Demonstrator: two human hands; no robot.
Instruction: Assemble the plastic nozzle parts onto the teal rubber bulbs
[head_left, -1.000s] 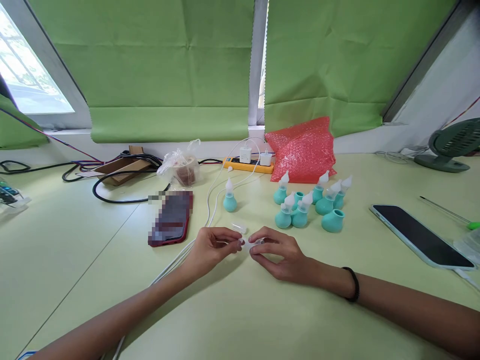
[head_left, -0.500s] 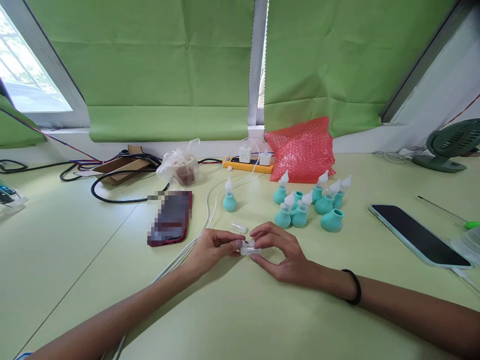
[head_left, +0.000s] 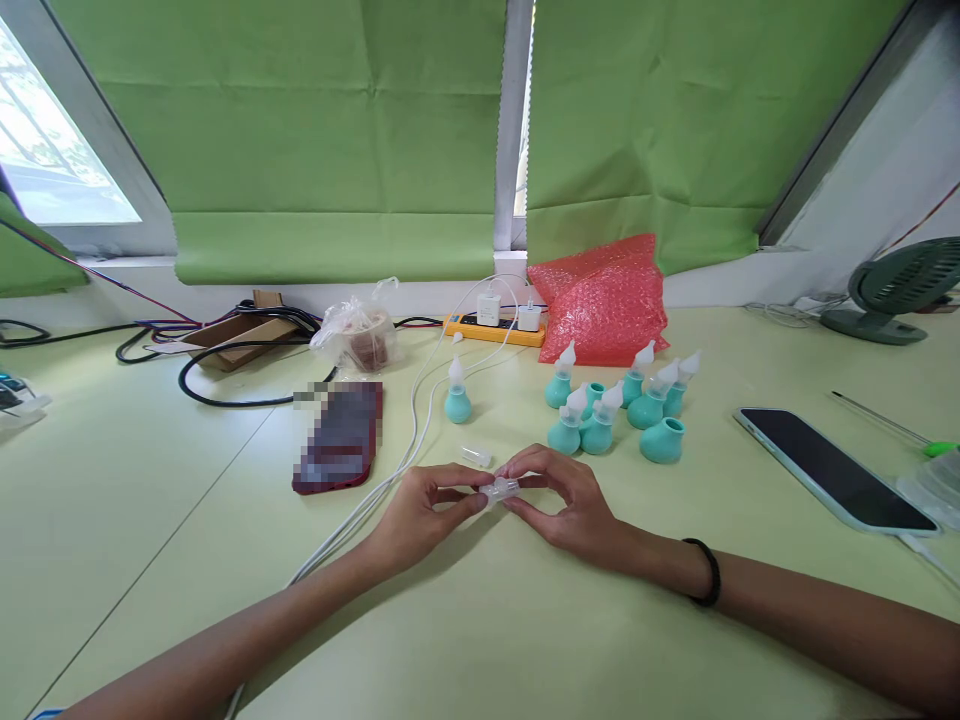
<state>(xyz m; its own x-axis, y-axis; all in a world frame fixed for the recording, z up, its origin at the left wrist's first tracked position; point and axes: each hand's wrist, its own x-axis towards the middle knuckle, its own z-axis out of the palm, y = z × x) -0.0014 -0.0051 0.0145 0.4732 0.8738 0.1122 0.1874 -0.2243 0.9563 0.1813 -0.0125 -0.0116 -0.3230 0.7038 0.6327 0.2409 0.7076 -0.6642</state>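
Between my two hands is a small clear plastic tube-like piece [head_left: 499, 490], held just above the table. My left hand [head_left: 426, 515] pinches its left end between thumb and fingers. From the other side, my right hand [head_left: 571, 505] grips its right end with thumb and fingertips. Fingers hide parts of it. Just behind lies another clear plastic piece [head_left: 476, 456]. Beyond my left hand stands a teal bulb nasal aspirator [head_left: 458, 398] with a whitish tip. Several more teal aspirators [head_left: 646, 408] cluster behind my right hand, along with a bulb without a tip [head_left: 662, 441].
White cables [head_left: 409, 455] pass under my left forearm. A red-edged phone [head_left: 339, 440] lies left, a larger phone [head_left: 832, 468] right. At the back are an orange power strip [head_left: 504, 332], red bubble wrap [head_left: 600, 305], a bagged brown roll [head_left: 369, 345] and a fan [head_left: 892, 290].
Both hands stay on the clear piece, which has tilted slightly, its right end higher. My left fingers have shifted a little on it. The aspirators stand as before.
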